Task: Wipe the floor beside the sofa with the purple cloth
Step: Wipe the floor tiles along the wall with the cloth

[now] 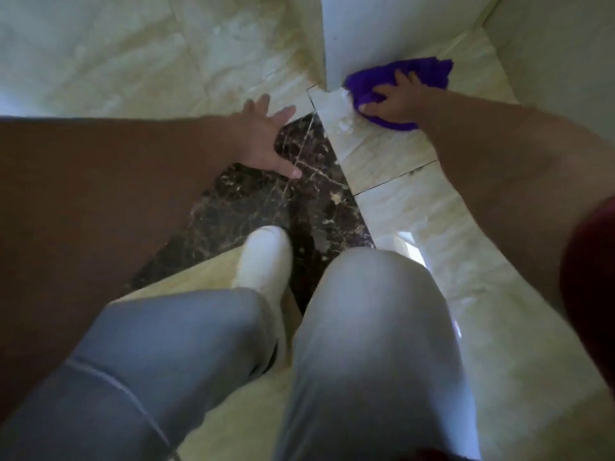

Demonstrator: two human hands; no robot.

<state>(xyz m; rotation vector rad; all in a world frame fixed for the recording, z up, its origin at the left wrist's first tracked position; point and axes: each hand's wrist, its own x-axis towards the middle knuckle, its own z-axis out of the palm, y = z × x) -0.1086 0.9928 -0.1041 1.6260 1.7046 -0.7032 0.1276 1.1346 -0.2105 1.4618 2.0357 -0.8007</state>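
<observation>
The purple cloth (422, 73) lies bunched on the pale marble floor (382, 154), pressed against the foot of a white upright surface (369, 34) that may be the sofa's side. My right hand (394, 99) lies flat on top of the cloth with fingers spread over it. A small wet or foamy patch (344, 123) shows on the tile just left of the cloth. My left hand (266, 138) is open, palm down, fingers splayed on the dark brown marble inlay (266, 201).
I am crouched; my knees in grey-blue trousers (369, 311) fill the lower frame, with a white shoe (263, 257) on the floor between them. Another pale upright surface (559, 44) stands at the far right, leaving a narrow strip of floor.
</observation>
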